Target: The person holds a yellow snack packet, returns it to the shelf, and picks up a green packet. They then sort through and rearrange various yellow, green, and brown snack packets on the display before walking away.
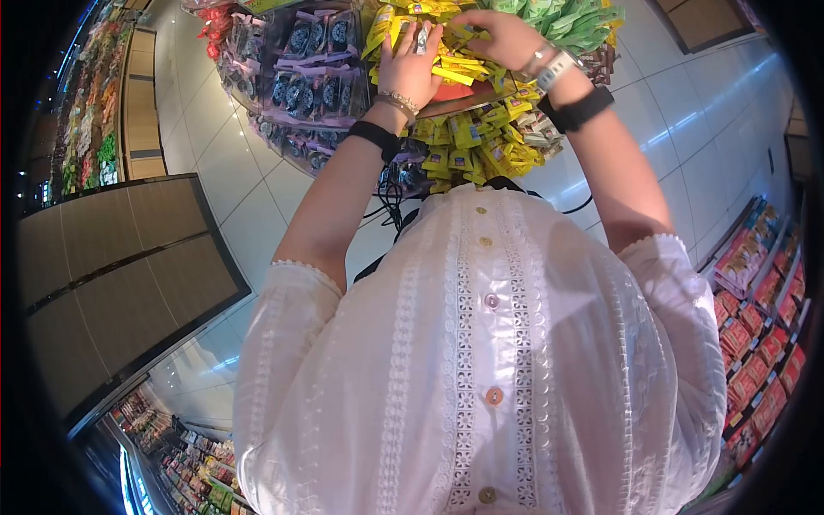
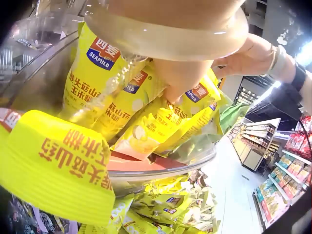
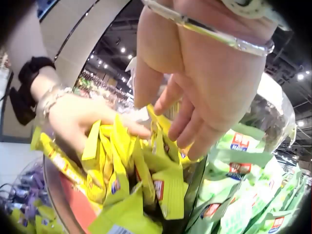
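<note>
Many yellow sachets (image 2: 139, 105) printed SEAMILD stand packed in a round display bin. My left hand (image 1: 412, 73) lies over them with its fingers spread and mostly straight. A small silvery object (image 1: 422, 39) shows at those fingers. In the right wrist view the sachet tops stand in front of that left hand (image 3: 80, 114). My right hand (image 3: 202, 92) reaches down from above, thumb and loosely bent fingers apart, fingertips at the yellow sachets (image 3: 161, 187). One yellow sachet (image 2: 58, 168) leans out over the bin's edge, close to the left wrist camera.
Green sachets (image 3: 234, 187) fill the section right of the yellow ones. Purple packs with dark round contents (image 1: 309, 64) fill the left section. More yellow sachets (image 1: 463, 142) hang in a lower tier. A brown cabinet (image 1: 129, 275) stands left; shelves of red packs (image 1: 755, 343) stand right.
</note>
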Tool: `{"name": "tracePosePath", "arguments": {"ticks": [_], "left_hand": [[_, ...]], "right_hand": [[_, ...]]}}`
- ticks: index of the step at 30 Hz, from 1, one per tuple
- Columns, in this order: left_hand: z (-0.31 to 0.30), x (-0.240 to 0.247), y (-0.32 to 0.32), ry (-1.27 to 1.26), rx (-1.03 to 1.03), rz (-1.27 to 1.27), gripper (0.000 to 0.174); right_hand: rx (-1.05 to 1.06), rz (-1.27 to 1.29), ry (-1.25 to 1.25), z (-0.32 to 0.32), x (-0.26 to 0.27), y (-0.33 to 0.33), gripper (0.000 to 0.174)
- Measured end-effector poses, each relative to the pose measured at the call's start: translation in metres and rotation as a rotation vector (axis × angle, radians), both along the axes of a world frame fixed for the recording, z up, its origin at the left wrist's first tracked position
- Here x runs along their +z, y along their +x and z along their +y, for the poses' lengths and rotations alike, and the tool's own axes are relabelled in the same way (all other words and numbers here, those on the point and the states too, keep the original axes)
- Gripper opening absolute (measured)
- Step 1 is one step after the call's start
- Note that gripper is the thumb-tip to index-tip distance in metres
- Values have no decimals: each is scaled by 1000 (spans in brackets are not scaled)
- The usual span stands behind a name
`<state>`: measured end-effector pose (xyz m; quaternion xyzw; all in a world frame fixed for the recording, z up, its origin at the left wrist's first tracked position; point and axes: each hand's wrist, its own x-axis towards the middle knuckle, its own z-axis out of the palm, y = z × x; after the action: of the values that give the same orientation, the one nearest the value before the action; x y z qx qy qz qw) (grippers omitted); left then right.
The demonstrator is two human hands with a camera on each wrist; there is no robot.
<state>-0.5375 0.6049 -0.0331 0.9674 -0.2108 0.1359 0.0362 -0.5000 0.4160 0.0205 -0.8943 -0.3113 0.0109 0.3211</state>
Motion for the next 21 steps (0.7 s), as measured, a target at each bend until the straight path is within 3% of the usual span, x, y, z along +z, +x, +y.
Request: {"name": "tracePosePath", "arguments": {"ticks": [1,2,3,5,7,8,10,12,14,16,17,21], "left_hand": [[0,0,-1,-8,7,25,75],[0,-1,-1,-17,15,50,75],[0,-1,-1,-21,17,46,75],[0,-3,-3,-39,22,43,74],[1,-6,-8,-32,-5,38,74],[2,-8,-11,-23,-34,32,74],[0,-8,-24,3,-104,120,87],[-1,-14,-36,34,-149,194,93],[-3,-21,-40,59,-139,202,88],[-6,-14,-39,180,-162,44,87],[-6,-10,-42,-20,-230,226,90],[-14,-13,-40,-78,-413,178,80]], "right_hand": [[-132,112,57,-5,8,-9,33],[-166,-9,227,-13,-1,-17,24],[-294,196,298,-17,6,-36,17],[-379,529,187,-29,-4,-62,20],[-437,668,124,-39,-39,-75,28],[-440,664,126,-37,-51,-80,28],[-529,276,73,-29,-70,-84,36],[-512,241,90,-23,-80,-81,44],[-570,193,-37,-15,-89,-79,51],[-584,220,-110,-12,-86,-80,52],[-569,175,-133,-12,-84,-84,52],[-507,119,-156,-16,-80,-85,52]]}}
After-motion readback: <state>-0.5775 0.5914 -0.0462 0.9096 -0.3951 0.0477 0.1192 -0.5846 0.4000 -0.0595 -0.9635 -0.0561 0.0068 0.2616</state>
